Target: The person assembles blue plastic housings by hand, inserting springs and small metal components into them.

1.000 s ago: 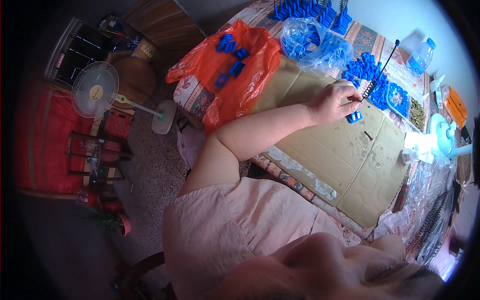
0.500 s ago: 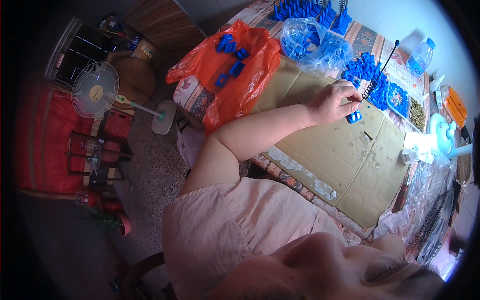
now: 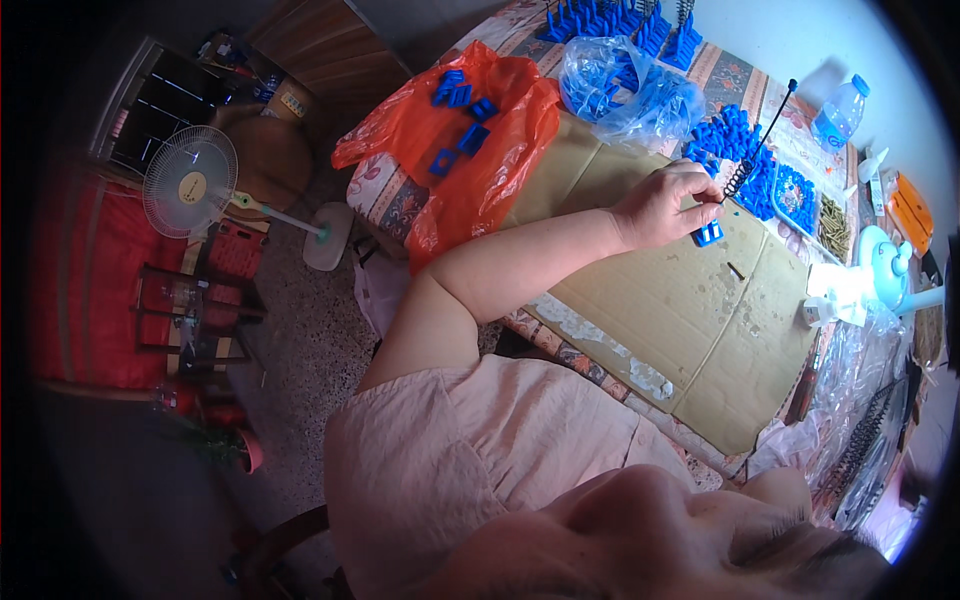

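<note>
My left hand (image 3: pixel 672 207) reaches across a sheet of brown cardboard (image 3: pixel 640 300), its thumb and fingers pinched together. Between them is the lower end of a black coil spring (image 3: pixel 737 180). From the spring a thin black rod (image 3: pixel 772 128) with a small dark knob on top leans up and to the right. Just below the fingertips is a small blue plastic piece (image 3: pixel 709 235) with pale openings, partly covered by the hand; whether the spring joins it is hidden. A short dark screw-like pin (image 3: pixel 737 271) lies on the cardboard nearby. My right hand is out of view.
Past the cardboard lie a heap of blue parts (image 3: pixel 728 135), a tray of blue bits (image 3: pixel 796 198) and brass-coloured pins (image 3: pixel 833 228). Orange bag (image 3: pixel 520 110) with blue blocks, clear bag (image 3: pixel 640 95), bottle (image 3: pixel 842 112) and bright teal lamp (image 3: pixel 885 268) stand around. Fan (image 3: pixel 192 185) is left.
</note>
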The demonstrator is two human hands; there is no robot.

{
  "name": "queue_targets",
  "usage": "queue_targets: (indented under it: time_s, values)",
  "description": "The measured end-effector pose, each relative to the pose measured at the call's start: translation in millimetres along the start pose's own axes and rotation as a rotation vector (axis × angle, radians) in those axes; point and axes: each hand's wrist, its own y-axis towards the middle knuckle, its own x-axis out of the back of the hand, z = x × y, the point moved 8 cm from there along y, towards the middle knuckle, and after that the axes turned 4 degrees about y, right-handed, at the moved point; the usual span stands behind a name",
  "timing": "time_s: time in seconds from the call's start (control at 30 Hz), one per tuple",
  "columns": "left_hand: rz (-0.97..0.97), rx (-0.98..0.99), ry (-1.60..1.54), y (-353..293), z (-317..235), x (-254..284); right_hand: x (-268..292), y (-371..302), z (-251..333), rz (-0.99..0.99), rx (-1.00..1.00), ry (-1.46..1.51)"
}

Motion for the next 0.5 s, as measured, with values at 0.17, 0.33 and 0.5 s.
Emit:
queue_targets:
  time_s: [0.17,0.33,0.5]
  values:
    - [-0.005,-0.014,0.002,0,-1,1,2,3,1,-0.005,-0.009,0.024]
    - [-0.018,-0.041,-0.003,2,-4,0,2,2,0,-0.014,-0.019,0.053]
    - [-0.011,-0.022,0.009,1,-1,0,2,2,-1,-0.022,-0.025,0.075]
